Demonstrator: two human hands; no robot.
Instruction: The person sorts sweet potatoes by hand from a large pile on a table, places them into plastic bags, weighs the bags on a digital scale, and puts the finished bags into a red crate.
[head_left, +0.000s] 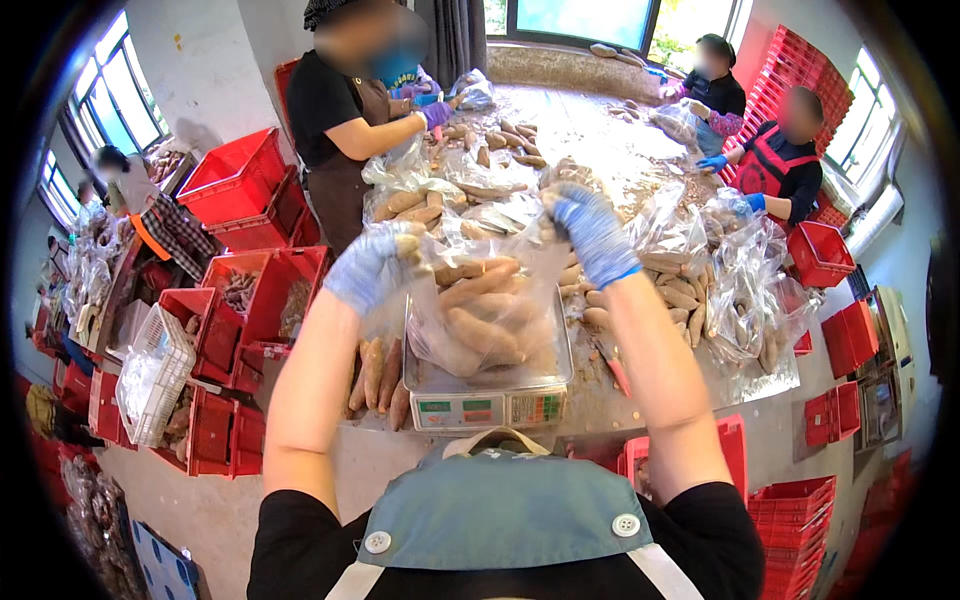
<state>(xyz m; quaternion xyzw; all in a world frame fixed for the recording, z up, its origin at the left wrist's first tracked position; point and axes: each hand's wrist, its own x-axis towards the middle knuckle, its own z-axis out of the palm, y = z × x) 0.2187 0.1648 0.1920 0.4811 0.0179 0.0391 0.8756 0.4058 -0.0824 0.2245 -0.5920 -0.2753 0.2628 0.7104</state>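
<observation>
A clear plastic bag of sweet potatoes (487, 319) rests on the metal pan of a digital scale (491, 409). My left hand (375, 262), in a grey-blue knit glove, grips the bag's upper left edge. The upper right edge is held by my gloved right hand (589, 229); its fingers are slightly blurred. Both hands are raised above the pan, one on either side of the bag's mouth. Loose sweet potatoes (375, 375) lie left of the scale. Right of it, a red-handled tool (616, 371) lies on the table, partly behind my forearm.
Filled plastic bags (742, 300) and heaped sweet potatoes (679, 296) surround the scale. Co-workers stand at the far left (337, 120) and right (780, 161) of the table. Red crates (255, 300) are stacked at left; another red crate (731, 457) stands by my right elbow.
</observation>
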